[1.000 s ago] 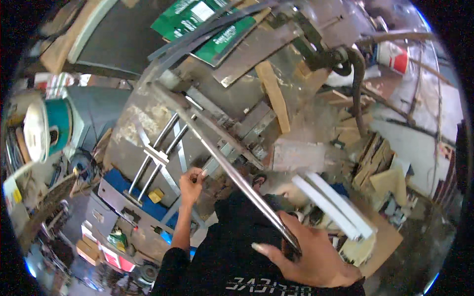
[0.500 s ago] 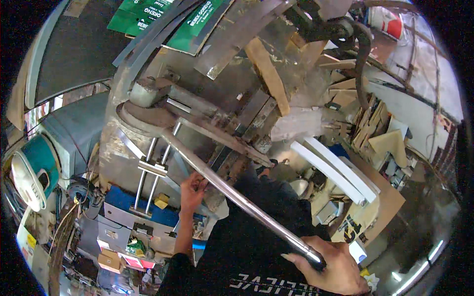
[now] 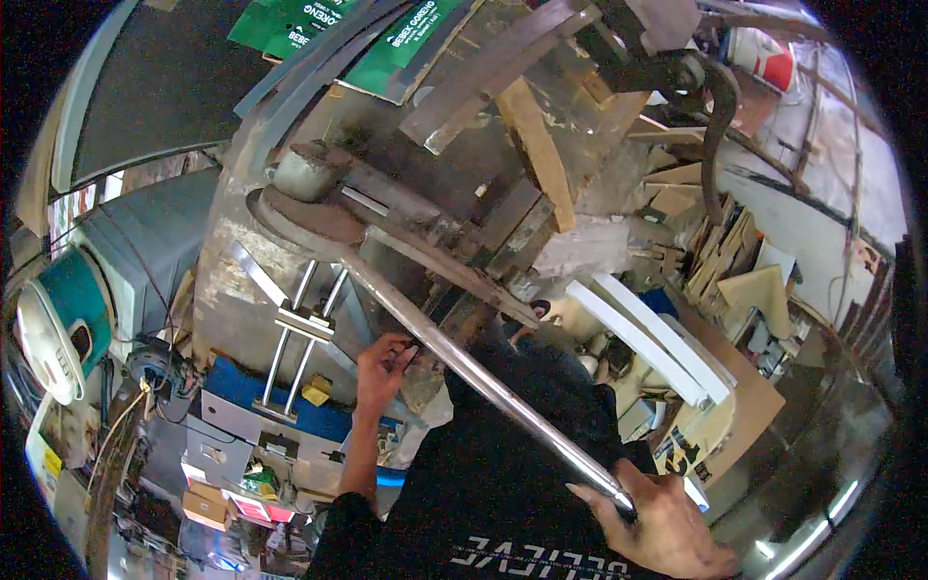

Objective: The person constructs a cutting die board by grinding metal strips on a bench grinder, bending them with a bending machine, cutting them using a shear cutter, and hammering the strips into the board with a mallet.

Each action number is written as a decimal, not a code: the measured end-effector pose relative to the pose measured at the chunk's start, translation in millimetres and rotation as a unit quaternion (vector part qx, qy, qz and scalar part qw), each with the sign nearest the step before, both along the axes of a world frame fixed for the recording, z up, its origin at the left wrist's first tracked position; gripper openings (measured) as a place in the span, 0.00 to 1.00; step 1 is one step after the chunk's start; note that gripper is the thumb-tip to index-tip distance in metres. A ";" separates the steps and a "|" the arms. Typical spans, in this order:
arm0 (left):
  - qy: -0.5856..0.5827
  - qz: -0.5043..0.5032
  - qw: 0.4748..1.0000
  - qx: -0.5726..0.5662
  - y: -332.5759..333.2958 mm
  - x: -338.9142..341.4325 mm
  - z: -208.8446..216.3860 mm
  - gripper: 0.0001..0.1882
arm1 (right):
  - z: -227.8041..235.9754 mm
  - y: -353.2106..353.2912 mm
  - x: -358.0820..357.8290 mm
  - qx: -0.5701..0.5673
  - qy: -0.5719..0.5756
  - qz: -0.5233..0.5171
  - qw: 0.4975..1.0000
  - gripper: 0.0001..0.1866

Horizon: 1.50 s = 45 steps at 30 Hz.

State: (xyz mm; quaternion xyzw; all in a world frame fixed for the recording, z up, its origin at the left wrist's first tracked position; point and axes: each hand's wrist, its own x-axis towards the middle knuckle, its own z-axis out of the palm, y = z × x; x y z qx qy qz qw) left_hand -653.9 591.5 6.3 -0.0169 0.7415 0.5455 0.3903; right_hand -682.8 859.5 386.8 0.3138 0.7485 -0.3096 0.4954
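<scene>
A long, shiny metal lever bar (image 3: 493, 389) runs diagonally from a rusty round bending head (image 3: 314, 217) down to the lower right. My right hand (image 3: 667, 527) is closed around its lower end. On the other side of the lever, my left hand (image 3: 385, 367) has its fingers curled together beside the machine's base; a small dark bit shows at the fingertips, too small to name. A flat steel arm (image 3: 449, 274) extends from the head toward my body. The worn metal cylinder (image 3: 307, 172) stands behind the head.
Left of the lever lies a frame of bright metal rods with a sliding block (image 3: 304, 326). White curved strips (image 3: 657, 338) rest on a board at right. Wooden pieces (image 3: 541, 159) and a thick metal bar (image 3: 498, 72) lie on the far bench. A teal-and-white container (image 3: 68, 329) stands at far left.
The bench and bending head have shifted slightly right and down in the view. My left hand's fingertips sit a little farther up and right; my right hand keeps its grip on the lever.
</scene>
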 end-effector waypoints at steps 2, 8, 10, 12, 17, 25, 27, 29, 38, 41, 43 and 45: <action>-0.003 -0.001 1.000 -0.030 -4.1 -1.0 7.3 0.11 | -6.2 2.7 -1.5 -0.013 -0.014 0.003 1.000 0.11; 0.007 0.001 0.999 -0.052 -1.6 -5.4 15.8 0.11 | -8.3 5.1 -4.1 -0.020 -0.014 0.039 0.999 0.10; 0.014 -0.004 0.998 -0.058 -0.8 -5.1 16.3 0.10 | -8.0 4.6 -1.1 -0.021 -0.001 0.029 0.999 0.10; 0.004 0.051 0.999 -0.011 -2.6 0.7 12.0 0.09 | -8.8 4.9 -5.8 -0.025 0.013 0.020 0.999 0.10; -0.023 0.036 0.999 -0.021 4.8 -1.5 8.1 0.09 | -72.1 24.5 41.6 0.041 0.034 0.082 0.995 0.16; -0.002 0.019 0.997 -0.075 -9.5 7.5 13.9 0.10 | -112.4 25.3 73.2 0.042 0.310 0.191 0.930 0.20; 0.042 0.024 0.998 -0.050 1.4 -0.8 14.3 0.11 | -194.7 48.0 94.1 -0.009 0.087 0.115 0.989 0.20; 0.086 0.018 0.994 -0.059 7.8 10.5 12.4 0.11 | -239.4 68.5 132.6 0.001 0.129 0.127 0.984 0.21; 0.126 0.276 0.931 -0.204 11.6 57.1 18.2 0.22 | -284.2 120.1 41.5 0.079 0.426 0.025 0.901 0.18; -0.053 0.221 0.964 -0.135 -5.4 42.5 -1.4 0.19 | -412.4 164.9 7.7 0.277 0.512 0.099 0.807 0.31; -0.005 0.179 0.975 -0.134 -33.8 56.3 -50.4 0.16 | -449.4 177.4 -11.2 0.246 0.486 0.135 0.828 0.33; -0.098 0.135 0.968 -0.186 -6.0 22.8 -8.7 0.15 | -454.0 199.4 -4.0 0.243 0.438 0.163 0.850 0.35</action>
